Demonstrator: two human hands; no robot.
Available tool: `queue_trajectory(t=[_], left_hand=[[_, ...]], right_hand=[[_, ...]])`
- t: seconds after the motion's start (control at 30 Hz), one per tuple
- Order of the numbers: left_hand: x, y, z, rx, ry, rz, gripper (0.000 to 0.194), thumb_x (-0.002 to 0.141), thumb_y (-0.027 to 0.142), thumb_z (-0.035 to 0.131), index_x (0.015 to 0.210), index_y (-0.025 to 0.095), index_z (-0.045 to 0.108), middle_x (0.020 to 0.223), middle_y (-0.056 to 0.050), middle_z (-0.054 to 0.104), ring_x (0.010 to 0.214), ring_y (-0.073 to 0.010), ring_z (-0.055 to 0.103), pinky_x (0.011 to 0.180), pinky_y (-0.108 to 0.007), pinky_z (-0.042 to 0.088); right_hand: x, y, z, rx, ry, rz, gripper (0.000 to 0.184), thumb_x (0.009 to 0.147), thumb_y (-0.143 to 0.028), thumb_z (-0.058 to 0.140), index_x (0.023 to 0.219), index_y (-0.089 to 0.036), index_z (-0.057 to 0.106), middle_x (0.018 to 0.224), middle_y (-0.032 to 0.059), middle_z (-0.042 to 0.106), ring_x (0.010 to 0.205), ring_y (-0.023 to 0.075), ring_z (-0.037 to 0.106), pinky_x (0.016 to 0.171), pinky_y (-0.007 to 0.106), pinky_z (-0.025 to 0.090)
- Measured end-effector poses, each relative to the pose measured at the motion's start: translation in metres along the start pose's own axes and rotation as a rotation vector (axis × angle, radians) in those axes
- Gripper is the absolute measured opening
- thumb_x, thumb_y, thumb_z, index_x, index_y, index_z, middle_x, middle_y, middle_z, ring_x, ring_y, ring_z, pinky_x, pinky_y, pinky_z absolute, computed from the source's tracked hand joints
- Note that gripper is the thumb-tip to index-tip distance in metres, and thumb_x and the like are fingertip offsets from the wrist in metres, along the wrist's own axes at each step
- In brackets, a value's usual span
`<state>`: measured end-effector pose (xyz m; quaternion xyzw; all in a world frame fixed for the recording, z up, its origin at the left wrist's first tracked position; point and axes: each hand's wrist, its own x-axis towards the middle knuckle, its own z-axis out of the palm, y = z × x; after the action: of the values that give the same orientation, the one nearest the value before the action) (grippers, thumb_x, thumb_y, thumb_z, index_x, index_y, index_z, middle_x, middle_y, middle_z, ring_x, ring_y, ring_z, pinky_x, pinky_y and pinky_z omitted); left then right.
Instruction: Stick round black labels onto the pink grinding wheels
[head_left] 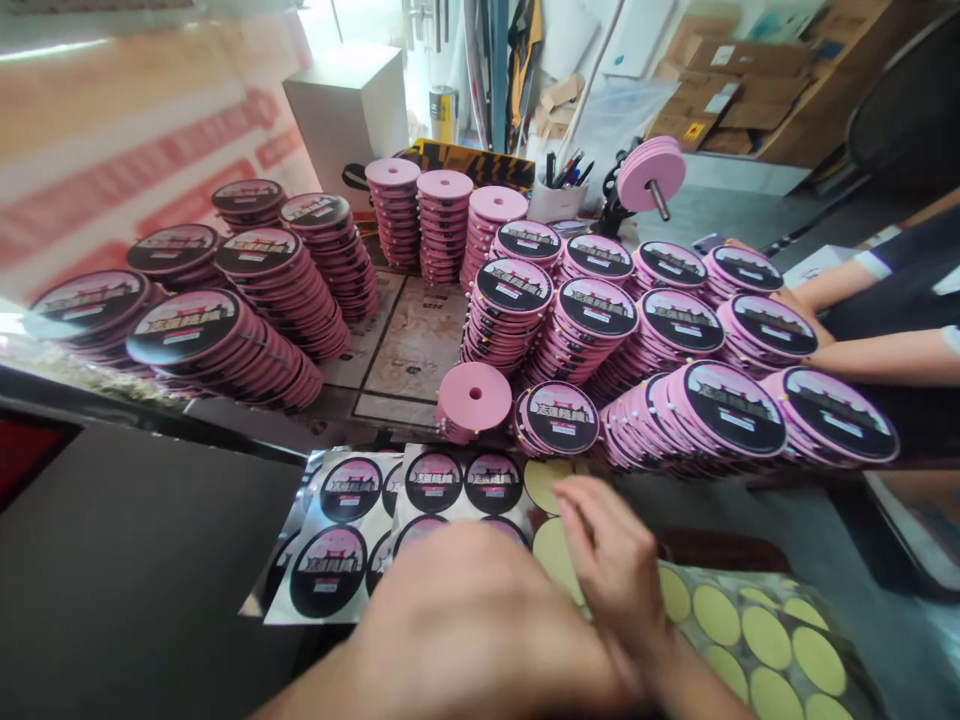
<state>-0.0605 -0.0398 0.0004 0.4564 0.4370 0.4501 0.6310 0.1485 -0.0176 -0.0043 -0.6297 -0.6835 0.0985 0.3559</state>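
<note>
My left hand [480, 590], blurred and close to the camera, is over the sticker sheets [409, 462], with its fingers hidden from view. These silvery sheets carry round black-and-pink labels [433, 482]. Just to the right, my right hand [611, 550] has its fingers curled together, near bare yellowish circles [553, 550] at the sheet's right side. Whatever those fingers may hold does not show. Beyond the hands stands a short stack of pink discs [474, 395] with a plain top and a centre hole. Beside it is a labelled pink disc stack [562, 418].
Several labelled stacks [187, 330] fill the table's left side, and more tilted stacks [735, 405] line the right. A white box [352, 110], a pen holder [556, 200] and discs on a spindle [651, 173] stand behind. Another person's arm [892, 355] reaches in from the right.
</note>
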Motion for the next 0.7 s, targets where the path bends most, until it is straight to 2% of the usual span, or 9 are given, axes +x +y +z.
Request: queue_trajectory(t=[0.03,0.07,0.13,0.2,0.27,0.4,0.5,0.6,0.7], left_hand=[[0.024,0.001,0.001,0.078,-0.066,0.011,0.026,0.083,0.04,0.05,0.101,0.033,0.067,0.099,-0.005,0.067,0.101,-0.0276,0.056,0.088,-0.046,0.044],[0.045,0.0,0.002,0.203,-0.147,0.036,0.023,0.08,0.035,0.054,0.098,0.031,0.069,0.099,-0.006,0.067,0.1,-0.028,0.057,0.092,-0.048,0.042],[0.079,-0.008,0.004,0.557,-0.309,0.133,0.024,0.078,0.024,0.055,0.098,0.025,0.069,0.105,-0.008,0.065,0.103,-0.0277,0.055,0.096,-0.05,0.037],[0.098,-0.022,0.006,0.943,-0.415,0.269,0.032,0.08,0.017,0.051,0.109,0.021,0.063,0.119,-0.011,0.059,0.113,-0.0267,0.05,0.099,-0.048,0.035],[0.104,-0.037,0.009,1.169,-0.454,0.355,0.039,0.08,0.018,0.054,0.119,0.02,0.055,0.127,-0.012,0.053,0.12,-0.0262,0.044,0.102,-0.045,0.033],[0.098,-0.063,0.024,1.322,-0.479,0.361,0.066,0.075,0.032,0.064,0.134,0.018,0.038,0.136,-0.014,0.045,0.128,-0.0308,0.035,0.104,-0.052,0.027],[0.095,-0.072,0.038,1.35,-0.463,0.318,0.07,0.076,0.036,0.063,0.136,0.017,0.034,0.14,-0.015,0.04,0.13,-0.0335,0.031,0.104,-0.055,0.024],[0.095,-0.075,0.045,1.345,-0.425,0.296,0.067,0.077,0.035,0.061,0.136,0.017,0.034,0.14,-0.013,0.041,0.13,-0.0321,0.032,0.104,-0.054,0.025],[0.096,-0.075,0.045,1.329,-0.42,0.29,0.067,0.078,0.036,0.059,0.136,0.017,0.033,0.139,-0.013,0.042,0.13,-0.0313,0.032,0.104,-0.053,0.024]], right_hand=[[-0.011,0.004,0.01,0.01,-0.072,0.045,0.022,0.089,-0.022,0.04,0.098,-0.019,0.06,0.093,0.0084,0.065,0.089,0.0202,0.061,0.079,0.034,0.05],[-0.021,0.01,0.023,-0.028,-0.117,0.094,0.025,0.089,-0.026,0.04,0.104,-0.018,0.058,0.102,0.0112,0.064,0.095,0.0231,0.06,0.081,0.038,0.05],[-0.037,0.027,0.049,-0.16,-0.106,0.134,0.042,0.088,-0.036,0.04,0.121,-0.01,0.048,0.12,0.0201,0.055,0.114,0.0332,0.049,0.088,0.051,0.044],[-0.048,0.045,0.066,-0.249,-0.101,0.144,0.056,0.086,-0.041,0.043,0.13,-0.006,0.039,0.13,0.0248,0.046,0.122,0.0387,0.039,0.092,0.058,0.039],[-0.054,0.064,0.068,-0.234,-0.16,0.104,0.061,0.085,-0.041,0.047,0.134,-0.008,0.034,0.135,0.0229,0.042,0.126,0.0372,0.035,0.095,0.056,0.037],[-0.054,0.084,0.044,-0.068,-0.276,0.06,0.056,0.084,-0.037,0.049,0.134,-0.016,0.035,0.136,0.0164,0.042,0.126,0.0286,0.039,0.098,0.047,0.04],[-0.043,0.078,0.037,-0.029,-0.181,0.142,0.046,0.083,-0.035,0.05,0.124,-0.015,0.047,0.126,0.0162,0.052,0.118,0.0277,0.047,0.095,0.046,0.042],[-0.03,0.063,0.046,-0.078,-0.042,0.219,0.03,0.084,-0.03,0.047,0.108,-0.017,0.06,0.109,0.0135,0.062,0.104,0.027,0.056,0.088,0.045,0.046],[-0.024,0.051,0.055,-0.116,0.024,0.228,0.024,0.085,-0.026,0.044,0.096,-0.019,0.065,0.099,0.012,0.065,0.094,0.026,0.057,0.082,0.042,0.047]])
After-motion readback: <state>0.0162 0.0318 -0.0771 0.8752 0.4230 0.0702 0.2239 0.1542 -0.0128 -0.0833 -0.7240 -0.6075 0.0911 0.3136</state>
